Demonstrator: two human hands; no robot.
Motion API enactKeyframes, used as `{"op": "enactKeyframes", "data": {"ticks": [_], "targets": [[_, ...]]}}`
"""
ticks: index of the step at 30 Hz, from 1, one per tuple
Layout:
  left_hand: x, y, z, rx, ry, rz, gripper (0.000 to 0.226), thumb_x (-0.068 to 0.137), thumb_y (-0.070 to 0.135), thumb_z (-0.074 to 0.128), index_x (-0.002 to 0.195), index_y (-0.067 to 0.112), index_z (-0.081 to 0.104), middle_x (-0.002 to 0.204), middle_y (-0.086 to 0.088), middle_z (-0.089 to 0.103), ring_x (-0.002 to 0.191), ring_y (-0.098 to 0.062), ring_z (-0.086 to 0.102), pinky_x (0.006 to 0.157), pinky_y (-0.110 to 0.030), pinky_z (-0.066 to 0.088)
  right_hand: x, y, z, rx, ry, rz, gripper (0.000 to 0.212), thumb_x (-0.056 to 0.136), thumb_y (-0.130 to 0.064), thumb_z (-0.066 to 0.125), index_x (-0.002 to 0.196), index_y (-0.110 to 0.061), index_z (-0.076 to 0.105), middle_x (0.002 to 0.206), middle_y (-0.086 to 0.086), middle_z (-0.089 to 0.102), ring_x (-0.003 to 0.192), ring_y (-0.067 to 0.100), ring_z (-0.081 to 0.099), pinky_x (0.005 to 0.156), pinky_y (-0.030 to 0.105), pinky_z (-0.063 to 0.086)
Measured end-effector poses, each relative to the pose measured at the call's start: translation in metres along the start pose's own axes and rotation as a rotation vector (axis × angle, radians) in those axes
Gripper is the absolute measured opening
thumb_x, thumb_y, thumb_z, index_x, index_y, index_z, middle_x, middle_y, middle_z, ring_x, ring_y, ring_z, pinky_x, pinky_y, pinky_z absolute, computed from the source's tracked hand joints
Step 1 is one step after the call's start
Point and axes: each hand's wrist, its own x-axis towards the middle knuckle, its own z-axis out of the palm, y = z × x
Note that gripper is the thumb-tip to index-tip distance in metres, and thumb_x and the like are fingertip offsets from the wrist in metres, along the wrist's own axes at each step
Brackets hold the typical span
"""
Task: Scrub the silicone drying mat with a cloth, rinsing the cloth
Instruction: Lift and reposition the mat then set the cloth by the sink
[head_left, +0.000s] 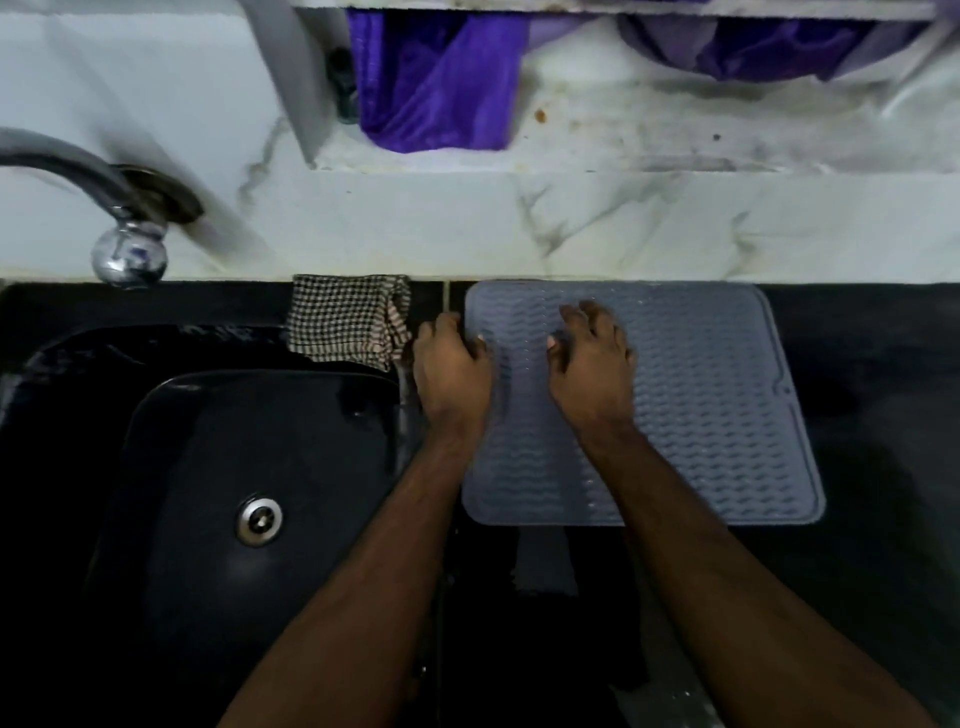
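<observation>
Mat: the grey silicone drying mat (701, 415) lies flat on the black desk (883, 415), its far edge against the marble backsplash, just right of the sink (208, 467).
Cloth: the checked cloth (345, 325) is draped over the sink's far right corner, untouched.
Left hand (452, 364): fingers curled at the mat's left edge; whether it pinches the rim I cannot tell.
Right hand (592, 358): released, fingers spread and pressing on the ribbed surface.
Handling: probably light, floppy and slick when wet; best pinned flat by an edge while scrubbing.
</observation>
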Motion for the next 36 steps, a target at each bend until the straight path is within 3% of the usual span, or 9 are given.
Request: {"op": "enactKeyframes", "data": {"ticks": [5, 10, 15, 20, 24, 29, 32, 36], "targets": [[-0.003, 0.015, 0.024, 0.13, 0.023, -0.143, 0.043, 0.092, 0.027, 0.066, 0.125, 0.001, 0.058, 0.127, -0.027, 0.051, 0.118, -0.045, 0.051, 0.1, -0.047, 0.044, 0.007, 0.07, -0.031, -0.018, 0.006, 0.124, 0.047, 0.1, -0.029, 0.049, 0.146, -0.019, 0.047, 0.151, 0.013, 0.038, 0.135, 0.034, 0.037, 0.109, 0.049, 0.03], [0.003, 0.017, 0.03, 0.122, 0.086, -0.284, 0.042, 0.093, 0.033, 0.064, 0.12, 0.002, 0.063, 0.122, -0.028, 0.059, 0.118, -0.044, 0.054, 0.098, -0.046, 0.048, 0.017, 0.129, -0.059, -0.005, 0.036, 0.235, 0.046, 0.1, -0.029, 0.051, 0.144, -0.019, 0.049, 0.15, 0.013, 0.039, 0.135, 0.035, 0.035, 0.111, 0.049, 0.027], [-0.007, 0.027, 0.041, 0.188, 0.158, -0.262, 0.033, 0.095, 0.029, 0.061, 0.119, 0.006, 0.062, 0.124, -0.025, 0.056, 0.116, -0.044, 0.052, 0.097, -0.051, 0.046, 0.03, 0.171, -0.077, -0.016, 0.045, 0.371, 0.045, 0.099, -0.027, 0.052, 0.142, -0.02, 0.046, 0.15, 0.017, 0.033, 0.135, 0.042, 0.03, 0.108, 0.058, 0.027], [-0.014, 0.032, 0.049, 0.128, 0.227, -0.195, 0.023, 0.099, 0.021, 0.053, 0.117, 0.006, 0.053, 0.122, -0.021, 0.059, 0.11, -0.042, 0.057, 0.092, -0.054, 0.049, 0.043, 0.186, -0.079, 0.074, 0.066, 0.401, 0.053, 0.098, -0.026, 0.055, 0.146, -0.009, 0.038, 0.138, 0.024, 0.041, 0.119, 0.044, 0.048, 0.1, 0.055, 0.042], [-0.009, 0.029, 0.044, 0.113, 0.21, -0.166, 0.011, 0.101, 0.022, 0.047, 0.109, 0.015, 0.044, 0.106, -0.018, 0.065, 0.096, -0.04, 0.062, 0.077, -0.048, 0.05, 0.05, 0.191, -0.075, 0.009, 0.098, 0.469, 0.044, 0.097, -0.029, 0.057, 0.13, -0.003, 0.05, 0.13, 0.025, 0.049, 0.118, 0.043, 0.047, 0.098, 0.052, 0.039], [-0.007, 0.02, 0.035, 0.174, 0.188, -0.166, 0.017, 0.103, 0.037, 0.047, 0.112, 0.022, 0.045, 0.099, -0.015, 0.066, 0.091, -0.041, 0.063, 0.071, -0.044, 0.047, 0.053, 0.189, -0.073, -0.017, 0.223, 0.31, 0.03, 0.101, -0.031, 0.047, 0.115, -0.005, 0.055, 0.117, 0.022, 0.055, 0.107, 0.04, 0.05, 0.083, 0.047, 0.043], [-0.004, 0.009, 0.03, 0.135, 0.225, -0.138, 0.019, 0.104, 0.039, 0.045, 0.109, 0.022, 0.051, 0.095, -0.012, 0.066, 0.089, -0.038, 0.063, 0.069, -0.039, 0.042, 0.052, 0.184, -0.071, 0.136, 0.23, 0.269, 0.013, 0.102, -0.031, 0.04, 0.099, -0.018, 0.041, 0.086, 0.009, 0.056, 0.078, 0.032, 0.059, 0.063, 0.038, 0.044], [0.0, -0.004, 0.02, 0.011, 0.23, -0.118, 0.015, 0.104, 0.032, 0.046, 0.104, 0.019, 0.053, 0.086, -0.003, 0.062, 0.085, -0.032, 0.061, 0.072, -0.035, 0.042, 0.052, 0.174, -0.069, 0.168, 0.253, 0.232, 0.014, 0.1, -0.036, 0.04, 0.093, -0.024, 0.039, 0.078, 0.009, 0.058, 0.071, 0.034, 0.061, 0.063, 0.037, 0.044]]}}
